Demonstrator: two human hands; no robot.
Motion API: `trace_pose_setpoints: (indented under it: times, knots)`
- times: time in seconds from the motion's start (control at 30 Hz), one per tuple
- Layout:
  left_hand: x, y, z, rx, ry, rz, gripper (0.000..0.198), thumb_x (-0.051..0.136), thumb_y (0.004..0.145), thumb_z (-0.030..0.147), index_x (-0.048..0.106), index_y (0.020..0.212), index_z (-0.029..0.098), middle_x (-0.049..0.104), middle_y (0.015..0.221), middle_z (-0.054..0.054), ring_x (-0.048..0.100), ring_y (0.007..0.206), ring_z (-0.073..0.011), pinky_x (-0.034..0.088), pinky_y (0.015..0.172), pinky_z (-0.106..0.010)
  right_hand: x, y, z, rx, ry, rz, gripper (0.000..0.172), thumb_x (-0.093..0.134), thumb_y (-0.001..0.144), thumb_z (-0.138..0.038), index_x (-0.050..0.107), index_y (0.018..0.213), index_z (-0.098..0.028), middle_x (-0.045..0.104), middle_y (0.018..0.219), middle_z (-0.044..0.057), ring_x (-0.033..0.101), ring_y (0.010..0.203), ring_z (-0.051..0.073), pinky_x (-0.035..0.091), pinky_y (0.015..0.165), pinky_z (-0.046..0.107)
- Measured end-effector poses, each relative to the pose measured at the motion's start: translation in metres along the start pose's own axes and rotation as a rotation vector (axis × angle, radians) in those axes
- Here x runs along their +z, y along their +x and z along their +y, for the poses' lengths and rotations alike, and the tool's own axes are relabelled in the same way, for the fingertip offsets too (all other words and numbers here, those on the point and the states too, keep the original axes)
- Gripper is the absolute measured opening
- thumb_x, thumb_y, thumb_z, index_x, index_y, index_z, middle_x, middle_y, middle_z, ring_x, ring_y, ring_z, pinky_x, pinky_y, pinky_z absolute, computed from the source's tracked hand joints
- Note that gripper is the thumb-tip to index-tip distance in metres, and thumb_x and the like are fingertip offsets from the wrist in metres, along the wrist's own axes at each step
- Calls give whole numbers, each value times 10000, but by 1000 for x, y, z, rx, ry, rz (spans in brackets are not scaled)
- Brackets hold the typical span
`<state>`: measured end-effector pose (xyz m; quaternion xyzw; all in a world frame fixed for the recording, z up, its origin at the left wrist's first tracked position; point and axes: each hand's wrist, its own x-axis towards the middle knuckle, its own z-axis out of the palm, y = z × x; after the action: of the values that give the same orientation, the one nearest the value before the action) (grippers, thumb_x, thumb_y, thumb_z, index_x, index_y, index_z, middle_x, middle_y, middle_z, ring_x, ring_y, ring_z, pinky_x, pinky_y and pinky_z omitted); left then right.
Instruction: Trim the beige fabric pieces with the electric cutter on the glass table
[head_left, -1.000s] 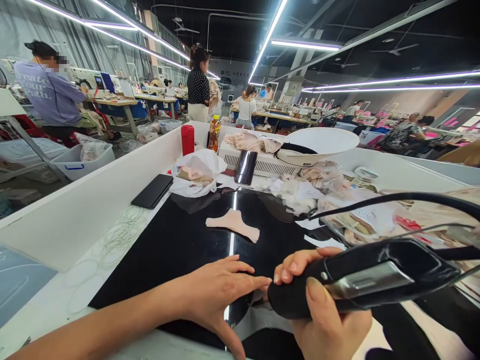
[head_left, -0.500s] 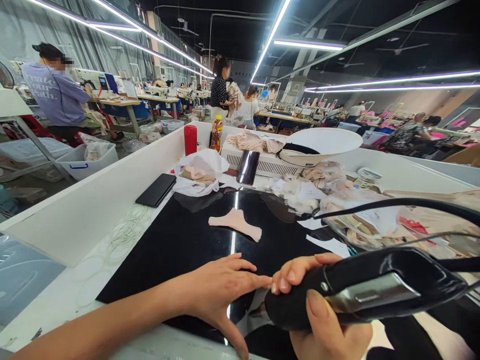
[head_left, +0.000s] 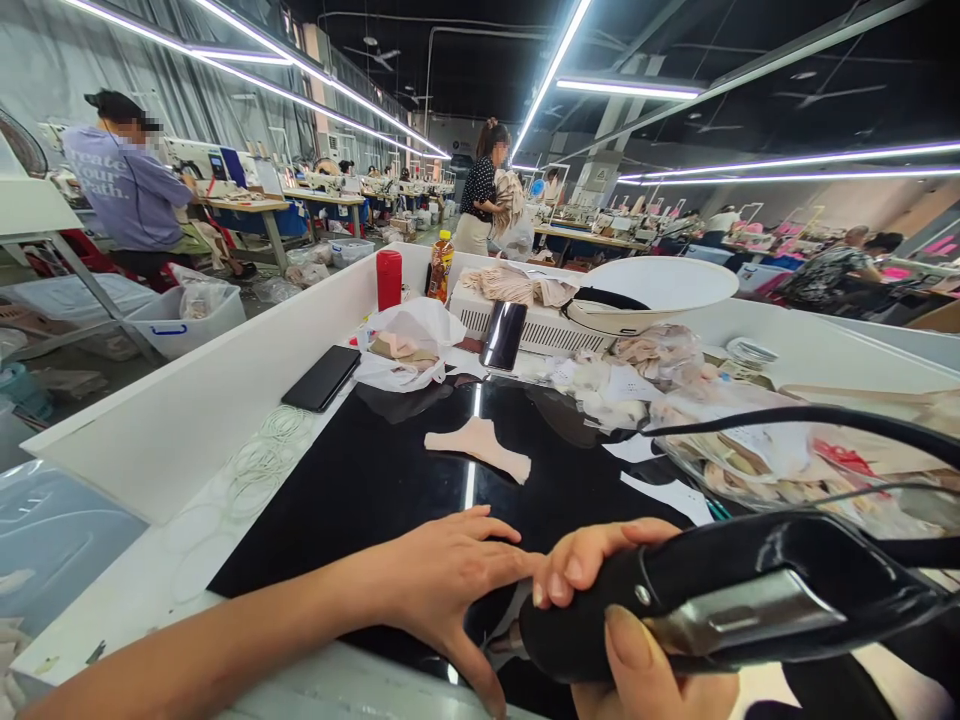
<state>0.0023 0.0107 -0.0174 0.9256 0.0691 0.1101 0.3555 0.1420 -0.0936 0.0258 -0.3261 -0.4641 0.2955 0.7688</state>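
Under the right hand (head_left: 637, 640), a black tool (head_left: 735, 595), gripped.

A garment factory floor: rows of sewing tables (head_left: 240, 205), seated workers (head_left: 124, 190), and fabric pieces (head_left: 480, 445).

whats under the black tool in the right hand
The black tool, gripped by the right hand, has its nose over the glossy black mat, beside the left hand. A pale sliver shows beneath; tool and fingers hide the rest.
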Motion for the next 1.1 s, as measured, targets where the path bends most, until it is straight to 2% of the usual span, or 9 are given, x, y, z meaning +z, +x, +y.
trace_pose_setpoints:
  times: [0.23, 0.4, 0.5, 0.73, 0.83, 0.9, 0.97, 1.03, 1.1]
  knots:
    - [-1, -1, 0, 70, 17, 63, 908, 911, 696, 564, 500, 1449, 267, 565, 1501, -96, 502, 1402, -330, 248, 1245, -520, -4, 6, -6, 36, -25, 89, 307, 758, 898, -375, 606, 1152, -294, 608, 802, -13, 574, 665, 158, 548, 592, 318]
    - [-15, -6, 3, 126, 151, 58, 265, 827, 866, 392, 693, 1024, 227, 517, 1548, -93, 505, 1398, -298, 325, 1216, -461, -20, 21, -16, 12, -74, 143, 288, 774, 874, -340, 624, 1115, -291, 618, 775, -20, 584, 667, 160, 559, 604, 322]
    - [-24, -8, 1, 130, 234, 54, 116, 789, 903, 298, 712, 862, 221, 553, 1509, -62, 500, 1387, -292, 369, 1194, -439, -23, 29, -21, 14, -82, 222, 288, 807, 832, -302, 637, 1063, -270, 629, 749, -24, 594, 646, 155, 559, 579, 304]
    - [-46, -16, -8, 46, 364, 84, 86, 721, 942, 218, 717, 857, 227, 583, 1479, -48, 479, 1403, -302, 334, 1222, -490, -25, 33, -20, -29, -99, 283, 286, 813, 798, -248, 643, 1029, -254, 650, 724, -23, 605, 630, 158, 563, 558, 301]
    - [-48, -18, -14, -44, 487, 202, 137, 607, 995, 150, 702, 930, 224, 546, 1511, -42, 443, 1436, -287, 297, 1244, -519, -25, 33, -17, -44, -120, 271, 285, 801, 817, -261, 637, 1050, -257, 650, 733, -25, 614, 628, 159, 562, 563, 311]
    - [-43, -17, -14, -114, 543, 318, 217, 523, 1008, 86, 691, 1002, 223, 557, 1482, -57, 468, 1414, -275, 253, 1261, -559, -24, 33, -13, -51, -134, 269, 296, 805, 827, -277, 627, 1062, -259, 652, 747, -29, 619, 627, 156, 562, 570, 314]
    - [-35, -14, -9, -152, 508, 387, 216, 525, 1002, 86, 681, 1066, 221, 596, 1409, -76, 512, 1361, -274, 329, 1232, -540, -22, 34, -9, -50, -141, 263, 309, 805, 844, -287, 611, 1083, -263, 654, 768, -33, 628, 639, 150, 564, 597, 318]
    - [-23, -10, 2, -173, 382, 380, 176, 611, 984, 155, 671, 1135, 222, 623, 1345, -87, 551, 1299, -275, 461, 1146, -473, -21, 36, -4, -43, -143, 257, 321, 800, 864, -288, 591, 1107, -270, 658, 796, -34, 637, 659, 147, 566, 630, 326]
    - [-11, -6, 14, -205, 238, 314, 326, 734, 921, 221, 650, 1236, 231, 627, 1336, -87, 572, 1264, -277, 485, 1127, -469, -20, 37, 1, -45, -145, 254, 318, 792, 879, -292, 578, 1115, -273, 658, 818, -36, 639, 662, 144, 563, 640, 330]
